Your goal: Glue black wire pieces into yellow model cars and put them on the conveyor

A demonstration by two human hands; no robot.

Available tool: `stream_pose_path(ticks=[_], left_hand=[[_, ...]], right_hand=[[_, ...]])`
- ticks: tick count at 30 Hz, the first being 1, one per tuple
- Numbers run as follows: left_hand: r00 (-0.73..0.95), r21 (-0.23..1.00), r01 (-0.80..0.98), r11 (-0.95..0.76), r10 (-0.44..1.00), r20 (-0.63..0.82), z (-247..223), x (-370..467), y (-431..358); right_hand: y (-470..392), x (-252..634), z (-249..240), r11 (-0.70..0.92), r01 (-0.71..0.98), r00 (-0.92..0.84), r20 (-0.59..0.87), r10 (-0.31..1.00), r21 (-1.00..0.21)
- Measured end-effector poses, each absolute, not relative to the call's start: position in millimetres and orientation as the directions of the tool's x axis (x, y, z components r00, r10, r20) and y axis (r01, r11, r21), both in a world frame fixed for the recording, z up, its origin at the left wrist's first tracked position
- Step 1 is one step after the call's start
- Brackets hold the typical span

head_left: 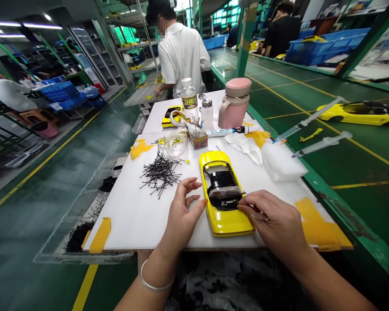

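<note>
A yellow model car with a black interior lies on the white board in front of me. My left hand is at its left side, fingers apart and curved, the thumb tip at the car's edge. My right hand is over the car's right side by the windscreen, thumb and forefinger pinched together. Whatever sits between those fingertips is too small or hidden to make out. Left of the car, beyond my left hand, lies a loose pile of thin black sticks.
Behind the car stand a pink mug, a clear bottle, a marker and a second yellow car. Two syringes stick in white foam at right. A clear tray borders the board's left. A co-worker is ahead.
</note>
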State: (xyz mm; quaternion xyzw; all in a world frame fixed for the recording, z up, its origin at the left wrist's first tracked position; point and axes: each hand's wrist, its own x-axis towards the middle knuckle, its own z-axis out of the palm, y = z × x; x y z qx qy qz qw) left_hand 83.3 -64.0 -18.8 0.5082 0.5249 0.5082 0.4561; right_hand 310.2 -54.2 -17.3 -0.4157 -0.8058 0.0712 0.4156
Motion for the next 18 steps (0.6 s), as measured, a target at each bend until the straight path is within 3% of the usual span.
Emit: stream_pose_path(ticks=[9, 18], left_hand=[[-0.036, 0.996, 0.09, -0.028, 0.999, 0.031, -19.2, 82.9, -61.7], [0.07, 0.961, 0.27, -0.065, 0.996, 0.048, -13.6, 92.2, -55.0]], right_hand=[[-53.8, 308.5, -15.5, 0.659, 0.657, -0.351, 0.625, 0.697, -0.365], [-52.8, 311.0, -13.3, 0.653, 0.708, -0.417, 0.587, 0.694, -0.269]])
